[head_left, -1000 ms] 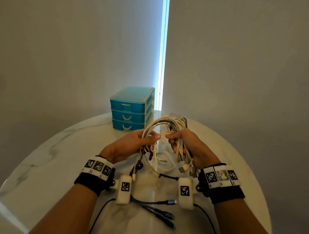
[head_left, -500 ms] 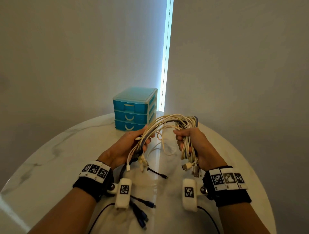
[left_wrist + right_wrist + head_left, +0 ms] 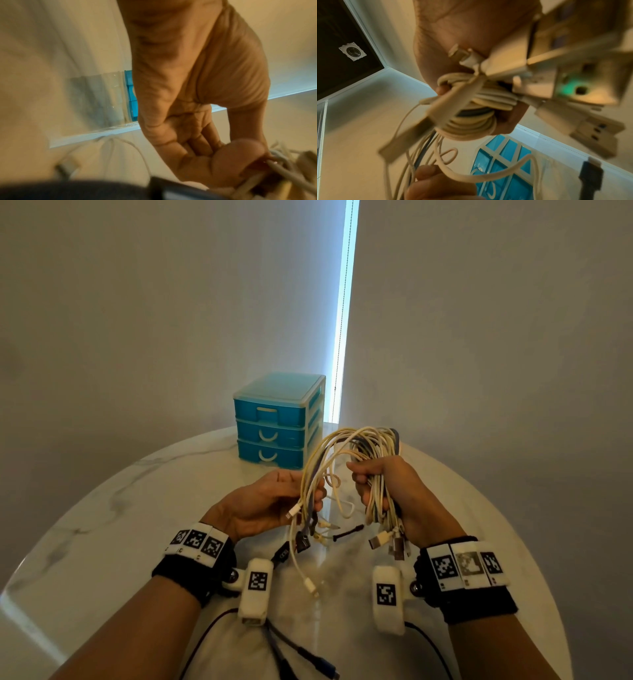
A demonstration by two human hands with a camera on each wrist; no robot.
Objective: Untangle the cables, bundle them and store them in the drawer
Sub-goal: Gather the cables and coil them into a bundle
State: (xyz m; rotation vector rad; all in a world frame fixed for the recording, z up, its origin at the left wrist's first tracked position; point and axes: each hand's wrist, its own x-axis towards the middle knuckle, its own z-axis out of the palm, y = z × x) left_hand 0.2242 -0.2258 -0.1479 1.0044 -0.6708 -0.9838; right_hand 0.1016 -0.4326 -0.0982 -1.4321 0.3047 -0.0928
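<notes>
A bundle of white and grey cables [image 3: 359, 443] arches between my two hands above the round marble table [image 3: 102, 525]. My right hand [image 3: 366, 484] is fisted round one side of the loops, and USB plugs [image 3: 387, 542] hang below it. In the right wrist view its fingers wrap the cable coil [image 3: 471, 108]. My left hand [image 3: 308, 489] lies palm up and pinches several strands under its thumb [image 3: 240, 155]. Loose cable ends [image 3: 301, 570] dangle below it. The blue three-drawer unit [image 3: 279, 422] stands behind, all drawers shut.
A short black strap [image 3: 349, 532] lies on the table between my hands. Dark cables [image 3: 301, 655] lie near the table's front edge below my wrists. Walls stand close behind the table, with a bright gap [image 3: 342, 337] above the drawer unit.
My hands have drawn apart, spreading the loops into a wider arch. The left hand has turned palm up and slid along the strands, and the dangling ends have lifted.
</notes>
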